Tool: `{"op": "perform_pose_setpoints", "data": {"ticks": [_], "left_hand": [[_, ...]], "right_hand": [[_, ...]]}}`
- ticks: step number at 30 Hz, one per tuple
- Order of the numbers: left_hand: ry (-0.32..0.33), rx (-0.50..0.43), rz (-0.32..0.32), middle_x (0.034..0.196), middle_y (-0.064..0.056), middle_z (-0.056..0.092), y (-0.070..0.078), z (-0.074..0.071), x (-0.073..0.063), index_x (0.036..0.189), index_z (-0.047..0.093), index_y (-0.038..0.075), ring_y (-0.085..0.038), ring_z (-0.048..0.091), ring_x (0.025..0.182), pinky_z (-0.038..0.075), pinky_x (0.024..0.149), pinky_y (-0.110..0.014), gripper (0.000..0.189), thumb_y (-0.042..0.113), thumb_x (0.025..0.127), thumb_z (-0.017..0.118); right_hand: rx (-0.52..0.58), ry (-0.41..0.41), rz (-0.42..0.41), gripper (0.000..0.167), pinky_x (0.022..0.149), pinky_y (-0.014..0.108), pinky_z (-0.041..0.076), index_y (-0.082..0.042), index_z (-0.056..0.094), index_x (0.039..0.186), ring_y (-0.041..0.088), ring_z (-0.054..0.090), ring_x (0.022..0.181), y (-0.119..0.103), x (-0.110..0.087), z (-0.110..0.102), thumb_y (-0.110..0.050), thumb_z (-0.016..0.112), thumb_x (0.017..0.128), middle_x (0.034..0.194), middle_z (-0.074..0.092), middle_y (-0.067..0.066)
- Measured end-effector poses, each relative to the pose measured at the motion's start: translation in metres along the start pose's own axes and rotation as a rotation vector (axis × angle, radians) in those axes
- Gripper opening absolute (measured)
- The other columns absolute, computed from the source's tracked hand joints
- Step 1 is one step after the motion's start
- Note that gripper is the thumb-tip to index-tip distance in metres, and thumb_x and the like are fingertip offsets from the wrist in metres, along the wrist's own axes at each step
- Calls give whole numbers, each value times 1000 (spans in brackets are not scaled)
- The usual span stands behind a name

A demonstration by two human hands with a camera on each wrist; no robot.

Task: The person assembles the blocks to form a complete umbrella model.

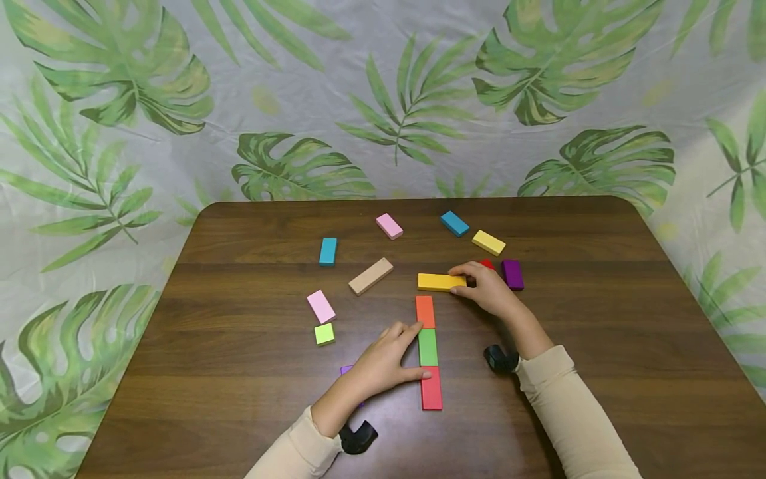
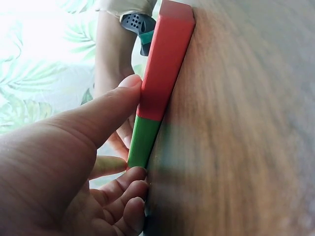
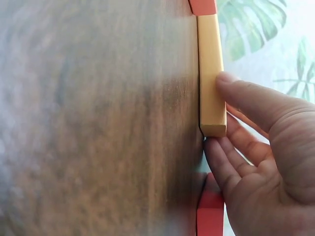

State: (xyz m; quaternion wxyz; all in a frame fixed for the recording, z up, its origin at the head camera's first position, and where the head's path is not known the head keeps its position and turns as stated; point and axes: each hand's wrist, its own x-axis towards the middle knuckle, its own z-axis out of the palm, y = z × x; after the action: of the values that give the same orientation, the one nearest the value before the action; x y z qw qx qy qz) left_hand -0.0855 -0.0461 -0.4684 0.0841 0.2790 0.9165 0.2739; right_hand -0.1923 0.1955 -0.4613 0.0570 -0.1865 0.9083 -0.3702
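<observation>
While on the brown table (image 1: 239, 386), nearer red block (image 1: 431, 394) against loose left hand (image 1: 383, 362), golden-yellow block (image 1: 435, 283) tight in right hand (image 1: 488, 289).

Tbl (image 1: 227, 372): wood-grain, smooth, w/ slight sheen. Blks (image 1: 427, 347): smooth, approx. matt (painted-looking). Backdrop (image 1: 413, 113): creased, cloth-like.

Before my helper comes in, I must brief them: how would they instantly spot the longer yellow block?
On the brown table, find the column of orange, green and red blocks. Just beyond its orange end, the long yellow block lies crosswise in the right grip, deeper-coloured than the shorter yellow block farther back.
</observation>
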Motion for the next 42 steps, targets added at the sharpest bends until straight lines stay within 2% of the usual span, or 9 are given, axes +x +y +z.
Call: {"op": "perform_pose_setpoints", "data": {"ticks": [28, 42], "left_hand": [[4, -3, 1, 111, -6, 47, 0, 0, 0, 138, 37, 9, -18, 47, 98, 42, 82, -31, 84, 52, 72, 68], [14, -5, 7, 105, -2, 48, 1, 0, -1, 137, 37, 8, -16, 47, 93, 42, 79, -29, 84, 51, 72, 68]], "right_hand": [[1, 4, -23, 30, 84, 42, 41, -2, 61, 110, 27, 52, 97, 4, -8, -1, -10, 66, 82, 110, 56, 13], [35, -2, -30, 29, 84, 42, 40, -2, 61, 108, 26, 51, 97, 3, -11, -1, -9, 67, 81, 108, 57, 13]]}}
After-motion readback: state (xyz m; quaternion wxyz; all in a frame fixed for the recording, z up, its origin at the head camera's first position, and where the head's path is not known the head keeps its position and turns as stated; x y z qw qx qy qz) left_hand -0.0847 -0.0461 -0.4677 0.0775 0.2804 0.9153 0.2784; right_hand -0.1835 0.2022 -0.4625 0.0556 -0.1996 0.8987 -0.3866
